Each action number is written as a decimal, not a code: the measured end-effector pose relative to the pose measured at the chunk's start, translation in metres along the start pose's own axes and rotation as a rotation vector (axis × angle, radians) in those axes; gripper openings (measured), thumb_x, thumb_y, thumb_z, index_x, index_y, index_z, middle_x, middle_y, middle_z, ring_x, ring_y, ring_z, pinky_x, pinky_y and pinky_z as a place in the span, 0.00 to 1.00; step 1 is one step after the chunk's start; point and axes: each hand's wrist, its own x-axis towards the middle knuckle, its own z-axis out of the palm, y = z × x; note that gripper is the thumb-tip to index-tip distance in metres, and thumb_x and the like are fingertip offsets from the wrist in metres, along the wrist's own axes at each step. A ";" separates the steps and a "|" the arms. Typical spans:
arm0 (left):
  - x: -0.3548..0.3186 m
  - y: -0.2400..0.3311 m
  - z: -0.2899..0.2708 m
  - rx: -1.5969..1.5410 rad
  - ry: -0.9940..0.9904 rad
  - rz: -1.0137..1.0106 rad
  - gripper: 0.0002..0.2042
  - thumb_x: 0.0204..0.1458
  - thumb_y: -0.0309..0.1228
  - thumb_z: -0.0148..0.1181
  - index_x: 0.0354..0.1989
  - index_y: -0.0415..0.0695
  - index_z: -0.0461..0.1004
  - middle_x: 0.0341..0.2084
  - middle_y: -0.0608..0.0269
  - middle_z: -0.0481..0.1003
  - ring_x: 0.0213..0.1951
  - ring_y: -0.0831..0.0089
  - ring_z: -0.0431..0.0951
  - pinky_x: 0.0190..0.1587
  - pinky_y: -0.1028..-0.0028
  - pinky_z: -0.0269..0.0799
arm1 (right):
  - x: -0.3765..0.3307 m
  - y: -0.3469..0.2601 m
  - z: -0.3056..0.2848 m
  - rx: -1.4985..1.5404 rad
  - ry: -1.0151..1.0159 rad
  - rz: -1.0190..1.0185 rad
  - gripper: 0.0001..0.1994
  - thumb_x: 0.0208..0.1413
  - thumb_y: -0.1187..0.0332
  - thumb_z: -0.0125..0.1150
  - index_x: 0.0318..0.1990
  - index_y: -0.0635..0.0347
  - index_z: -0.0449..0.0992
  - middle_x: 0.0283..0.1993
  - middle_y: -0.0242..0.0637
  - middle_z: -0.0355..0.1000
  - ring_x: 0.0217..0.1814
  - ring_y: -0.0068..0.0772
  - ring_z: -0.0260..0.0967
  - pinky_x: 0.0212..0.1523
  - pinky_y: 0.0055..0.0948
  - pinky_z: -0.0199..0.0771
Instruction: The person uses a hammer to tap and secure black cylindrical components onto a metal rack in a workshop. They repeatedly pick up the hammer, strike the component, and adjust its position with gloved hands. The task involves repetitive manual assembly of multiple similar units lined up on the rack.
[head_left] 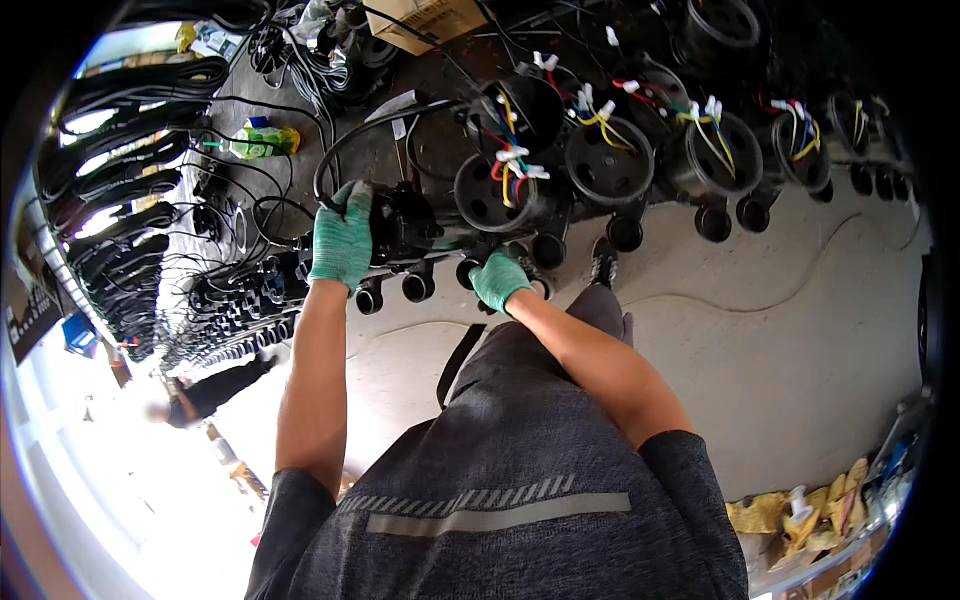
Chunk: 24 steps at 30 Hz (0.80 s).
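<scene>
In a green knit glove, my left hand [343,240] is closed at the table's near edge where a thick black cable [330,160] loops down into its fingers. Right beside it sits a black round housing [403,225], partly covered by the hand. My right hand [498,281], gloved the same way, is closed by a black ring-ended bracket [468,270] jutting over the edge; its fingertips are partly hidden. Just beyond stands an open black cup-shaped housing [490,205] with coloured wires and white connectors [513,160] sticking out.
More black housings with wires [610,160] line the table to the right. Coiled black cables [130,130] hang at left. A green-yellow bottle [265,141] and cardboard box [425,22] rest on the table. Yellowish gloves [820,515] lie at lower right; a thin cable [760,308] crosses the floor.
</scene>
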 end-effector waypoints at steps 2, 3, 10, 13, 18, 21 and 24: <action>-0.001 -0.001 0.000 -0.005 0.055 -0.032 0.15 0.68 0.39 0.56 0.49 0.39 0.80 0.34 0.66 0.82 0.30 0.79 0.78 0.34 0.76 0.78 | -0.007 -0.002 0.005 0.032 0.046 0.040 0.29 0.60 0.53 0.58 0.56 0.73 0.67 0.47 0.61 0.79 0.52 0.60 0.78 0.54 0.51 0.78; 0.000 0.001 0.003 -0.010 0.094 -0.061 0.16 0.68 0.40 0.56 0.48 0.38 0.80 0.33 0.66 0.82 0.29 0.79 0.78 0.33 0.76 0.78 | -0.005 -0.001 0.007 -0.022 0.039 0.005 0.29 0.60 0.52 0.57 0.56 0.72 0.67 0.47 0.61 0.79 0.52 0.60 0.78 0.53 0.51 0.78; -0.013 0.036 0.012 0.007 0.184 -0.152 0.17 0.69 0.41 0.54 0.43 0.38 0.83 0.31 0.64 0.82 0.28 0.78 0.78 0.30 0.75 0.76 | -0.023 -0.016 -0.006 0.134 0.149 0.038 0.21 0.64 0.55 0.53 0.48 0.67 0.78 0.45 0.59 0.80 0.50 0.59 0.78 0.51 0.51 0.78; -0.013 0.035 0.009 0.025 0.117 -0.072 0.17 0.70 0.39 0.52 0.43 0.39 0.83 0.30 0.65 0.82 0.28 0.78 0.77 0.32 0.75 0.76 | -0.015 -0.011 -0.004 0.119 0.081 -0.029 0.22 0.63 0.54 0.54 0.49 0.66 0.78 0.45 0.57 0.80 0.50 0.59 0.79 0.51 0.50 0.78; -0.021 0.042 0.012 -0.095 0.258 -0.303 0.20 0.66 0.44 0.59 0.55 0.40 0.77 0.41 0.63 0.81 0.37 0.77 0.79 0.41 0.75 0.78 | -0.006 -0.008 0.002 0.200 0.077 0.039 0.23 0.62 0.53 0.56 0.52 0.66 0.78 0.51 0.57 0.79 0.54 0.58 0.78 0.54 0.50 0.77; -0.035 0.000 -0.001 -0.129 -0.014 0.193 0.30 0.59 0.44 0.69 0.64 0.42 0.68 0.51 0.60 0.76 0.49 0.75 0.76 0.51 0.74 0.77 | -0.008 -0.010 0.003 0.205 0.092 0.030 0.24 0.62 0.52 0.57 0.54 0.66 0.77 0.54 0.57 0.78 0.56 0.56 0.77 0.55 0.50 0.76; -0.049 -0.005 -0.011 -0.085 -0.219 0.228 0.46 0.47 0.38 0.80 0.71 0.43 0.54 0.57 0.61 0.70 0.57 0.70 0.73 0.60 0.71 0.74 | 0.000 -0.005 -0.001 0.144 0.024 -0.039 0.25 0.62 0.52 0.56 0.56 0.65 0.76 0.54 0.57 0.78 0.58 0.56 0.77 0.56 0.50 0.76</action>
